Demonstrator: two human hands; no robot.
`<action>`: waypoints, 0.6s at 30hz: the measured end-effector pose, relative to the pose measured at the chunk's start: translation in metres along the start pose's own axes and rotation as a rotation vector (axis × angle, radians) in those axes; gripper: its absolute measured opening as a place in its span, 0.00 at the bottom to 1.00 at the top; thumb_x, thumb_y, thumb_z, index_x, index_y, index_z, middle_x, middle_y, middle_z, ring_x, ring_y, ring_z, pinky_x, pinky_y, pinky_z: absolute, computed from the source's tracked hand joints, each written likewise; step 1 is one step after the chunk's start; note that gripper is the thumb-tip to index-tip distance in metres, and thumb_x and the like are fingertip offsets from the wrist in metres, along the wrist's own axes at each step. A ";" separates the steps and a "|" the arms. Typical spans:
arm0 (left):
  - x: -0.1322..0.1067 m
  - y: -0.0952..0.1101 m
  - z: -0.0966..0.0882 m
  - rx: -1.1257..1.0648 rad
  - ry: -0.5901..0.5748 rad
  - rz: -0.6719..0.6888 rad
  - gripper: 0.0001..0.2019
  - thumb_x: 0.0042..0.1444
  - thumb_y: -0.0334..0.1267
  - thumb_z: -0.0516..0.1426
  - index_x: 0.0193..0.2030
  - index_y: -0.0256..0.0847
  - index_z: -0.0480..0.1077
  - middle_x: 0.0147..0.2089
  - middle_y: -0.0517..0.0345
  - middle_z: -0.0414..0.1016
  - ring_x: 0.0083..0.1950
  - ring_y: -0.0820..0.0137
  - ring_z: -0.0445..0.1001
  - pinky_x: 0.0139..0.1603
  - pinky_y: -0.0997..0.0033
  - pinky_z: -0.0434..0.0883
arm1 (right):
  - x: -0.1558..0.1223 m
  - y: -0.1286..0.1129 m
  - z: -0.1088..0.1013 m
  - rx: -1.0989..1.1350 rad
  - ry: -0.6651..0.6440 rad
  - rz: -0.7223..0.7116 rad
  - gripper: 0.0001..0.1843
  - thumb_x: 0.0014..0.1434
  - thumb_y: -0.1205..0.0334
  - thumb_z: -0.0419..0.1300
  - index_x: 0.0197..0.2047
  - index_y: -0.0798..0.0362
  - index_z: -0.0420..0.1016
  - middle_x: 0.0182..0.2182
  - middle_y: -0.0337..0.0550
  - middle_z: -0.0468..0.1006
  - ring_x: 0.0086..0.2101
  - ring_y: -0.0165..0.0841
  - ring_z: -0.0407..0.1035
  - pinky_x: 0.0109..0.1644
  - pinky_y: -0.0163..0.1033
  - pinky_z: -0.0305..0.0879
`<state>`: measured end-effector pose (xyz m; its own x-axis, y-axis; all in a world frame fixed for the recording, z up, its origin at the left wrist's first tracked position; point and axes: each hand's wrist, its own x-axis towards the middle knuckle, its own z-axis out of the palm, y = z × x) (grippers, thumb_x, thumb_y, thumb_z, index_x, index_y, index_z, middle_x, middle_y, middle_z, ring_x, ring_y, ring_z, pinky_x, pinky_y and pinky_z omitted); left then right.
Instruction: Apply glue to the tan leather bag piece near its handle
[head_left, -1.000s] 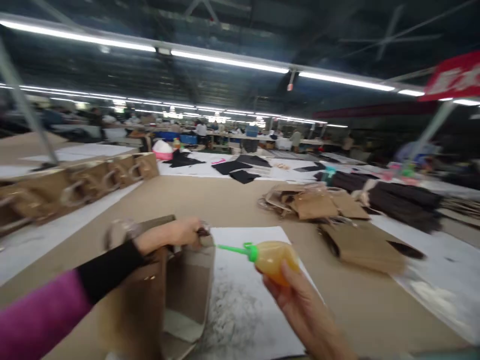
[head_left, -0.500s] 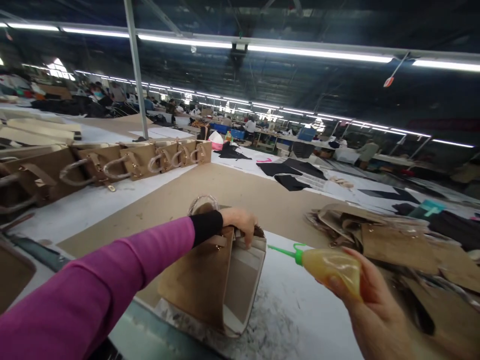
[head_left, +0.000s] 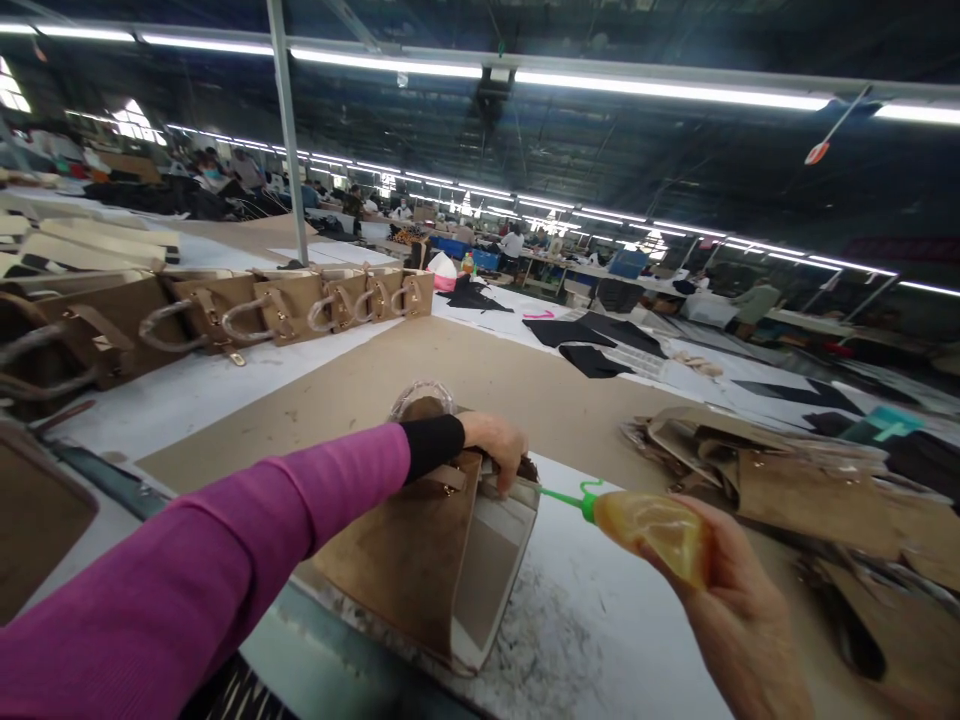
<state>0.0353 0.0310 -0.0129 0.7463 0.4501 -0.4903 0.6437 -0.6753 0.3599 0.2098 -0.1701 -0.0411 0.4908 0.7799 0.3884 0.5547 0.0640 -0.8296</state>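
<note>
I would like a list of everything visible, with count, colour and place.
Tabletop: one, brown, centre
Open bag: one, brown, lower centre
Squeeze bottle: one, amber with green nozzle, centre right
Standing bags: several, brown, left row
Bag pile: one, brown, right
Stained sheet: one, white, beneath open bag
Flat pieces: several, black, middle distance
Boxy object: one, teal, right
Domed object: one, pink and white, far centre
Bins: several, blue, background
Pole: one, grey, left background
Ceiling lights: several, white, overhead
People: several, mixed clothing, background
Sleeve: one, purple with black cuff, lower left
Left hand: one, at open bag's top
Right hand: one, around squeeze bottle
</note>
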 end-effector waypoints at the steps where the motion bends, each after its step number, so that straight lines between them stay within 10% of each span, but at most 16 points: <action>1: 0.000 0.000 0.000 0.010 -0.016 -0.007 0.15 0.27 0.40 0.68 0.25 0.39 0.74 0.20 0.61 0.70 0.27 0.69 0.68 0.28 0.73 0.64 | 0.000 0.002 0.000 0.004 -0.014 -0.014 0.30 0.42 0.44 0.69 0.46 0.48 0.71 0.39 0.43 0.77 0.34 0.42 0.71 0.39 0.39 0.70; 18: 0.001 0.001 0.004 0.015 -0.111 -0.029 0.14 0.31 0.38 0.67 0.28 0.39 0.74 0.22 0.62 0.71 0.26 0.70 0.68 0.28 0.73 0.64 | -0.007 0.031 -0.008 0.024 -0.142 -0.196 0.22 0.50 0.50 0.67 0.48 0.43 0.72 0.43 0.42 0.77 0.40 0.45 0.72 0.43 0.43 0.69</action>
<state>0.0363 0.0283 -0.0159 0.7035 0.4030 -0.5854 0.6616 -0.6722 0.3323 0.2292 -0.1785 -0.0657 0.2753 0.8308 0.4837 0.6132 0.2357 -0.7540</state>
